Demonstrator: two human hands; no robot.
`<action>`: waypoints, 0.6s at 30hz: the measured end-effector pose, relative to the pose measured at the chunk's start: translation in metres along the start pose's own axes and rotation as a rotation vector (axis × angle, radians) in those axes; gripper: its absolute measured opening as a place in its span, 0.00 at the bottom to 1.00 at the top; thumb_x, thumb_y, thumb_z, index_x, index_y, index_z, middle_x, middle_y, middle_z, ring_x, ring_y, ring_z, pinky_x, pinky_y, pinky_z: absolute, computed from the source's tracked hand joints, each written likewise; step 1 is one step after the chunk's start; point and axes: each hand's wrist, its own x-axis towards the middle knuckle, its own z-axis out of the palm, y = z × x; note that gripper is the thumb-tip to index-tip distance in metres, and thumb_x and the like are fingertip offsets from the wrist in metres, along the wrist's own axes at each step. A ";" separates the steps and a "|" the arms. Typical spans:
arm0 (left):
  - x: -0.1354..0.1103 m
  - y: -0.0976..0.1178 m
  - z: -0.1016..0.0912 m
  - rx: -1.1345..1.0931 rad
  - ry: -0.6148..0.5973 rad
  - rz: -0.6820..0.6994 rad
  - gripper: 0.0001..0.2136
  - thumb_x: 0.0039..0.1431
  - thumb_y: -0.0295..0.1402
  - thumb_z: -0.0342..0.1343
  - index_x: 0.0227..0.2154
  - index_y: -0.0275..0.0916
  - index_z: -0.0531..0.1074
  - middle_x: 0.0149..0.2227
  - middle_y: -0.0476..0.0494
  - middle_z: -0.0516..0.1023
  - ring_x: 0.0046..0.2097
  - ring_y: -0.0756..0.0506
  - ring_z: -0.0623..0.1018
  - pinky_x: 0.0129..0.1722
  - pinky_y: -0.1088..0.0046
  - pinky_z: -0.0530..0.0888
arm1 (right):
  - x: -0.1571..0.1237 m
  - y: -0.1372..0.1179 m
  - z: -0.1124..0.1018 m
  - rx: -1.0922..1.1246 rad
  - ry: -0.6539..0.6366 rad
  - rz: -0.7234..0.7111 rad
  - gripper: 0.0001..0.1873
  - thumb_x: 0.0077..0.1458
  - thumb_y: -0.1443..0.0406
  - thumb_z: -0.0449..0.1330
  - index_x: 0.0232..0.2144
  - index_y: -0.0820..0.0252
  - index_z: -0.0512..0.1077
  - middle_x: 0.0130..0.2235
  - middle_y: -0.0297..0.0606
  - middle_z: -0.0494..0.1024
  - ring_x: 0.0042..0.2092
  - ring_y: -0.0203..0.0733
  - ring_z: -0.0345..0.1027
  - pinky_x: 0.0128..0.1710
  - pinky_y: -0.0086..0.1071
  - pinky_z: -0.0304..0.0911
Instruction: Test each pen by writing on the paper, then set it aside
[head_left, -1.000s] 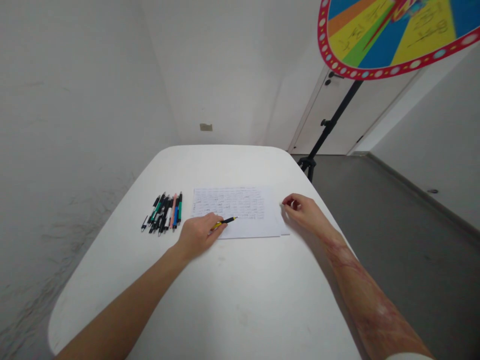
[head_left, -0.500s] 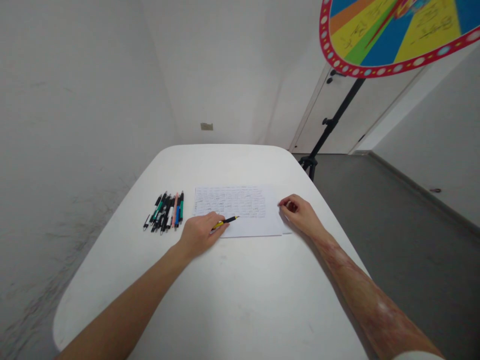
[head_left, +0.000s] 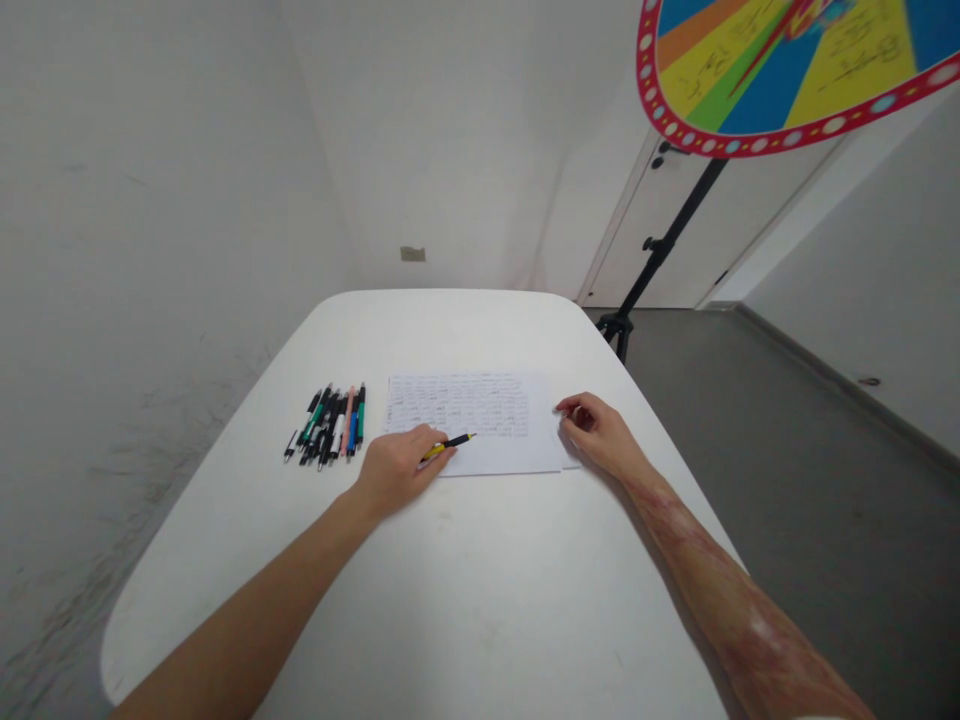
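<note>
My left hand (head_left: 401,468) is closed around a yellow and black pen (head_left: 456,440), which points to the right over the paper. The hand rests on the lower left part of a white sheet of paper (head_left: 495,456), whose upper part is covered with rows of handwriting. A second sheet shows a little past its right edge. Just beyond that edge, my right hand (head_left: 600,432) lies on the table, its fingers curled and thumb close to the index fingertip. Whatever is between those fingertips is too small to make out.
Several pens (head_left: 330,428) in black, green, blue, white and pink lie grouped on the white table (head_left: 465,600), left of the paper. Beyond the table's right side, a colourful prize wheel (head_left: 772,80) stands on a black tripod (head_left: 660,255). Walls border the table at the left and back.
My right hand's thumb and index finger look slightly less pressed together. The left hand and its pen have hardly moved; the whole view has shifted a touch.
</note>
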 end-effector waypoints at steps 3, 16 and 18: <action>0.000 0.000 0.000 -0.012 -0.013 -0.008 0.13 0.80 0.41 0.53 0.44 0.39 0.78 0.35 0.46 0.83 0.32 0.50 0.82 0.30 0.75 0.71 | -0.001 0.000 -0.001 0.002 0.006 -0.007 0.13 0.55 0.64 0.60 0.43 0.56 0.78 0.38 0.38 0.79 0.36 0.44 0.70 0.41 0.40 0.67; -0.001 0.000 0.000 0.003 -0.007 0.002 0.12 0.79 0.40 0.54 0.44 0.39 0.77 0.35 0.47 0.83 0.32 0.49 0.82 0.31 0.74 0.71 | -0.002 -0.004 -0.002 -0.018 0.028 -0.010 0.13 0.57 0.63 0.61 0.43 0.57 0.78 0.37 0.39 0.80 0.35 0.44 0.69 0.41 0.40 0.66; 0.000 -0.001 0.000 0.005 -0.021 0.000 0.12 0.79 0.41 0.53 0.44 0.39 0.77 0.35 0.47 0.83 0.32 0.49 0.81 0.31 0.74 0.71 | -0.002 -0.005 -0.002 -0.025 0.026 -0.011 0.11 0.58 0.61 0.61 0.43 0.57 0.78 0.37 0.39 0.80 0.35 0.44 0.69 0.40 0.40 0.66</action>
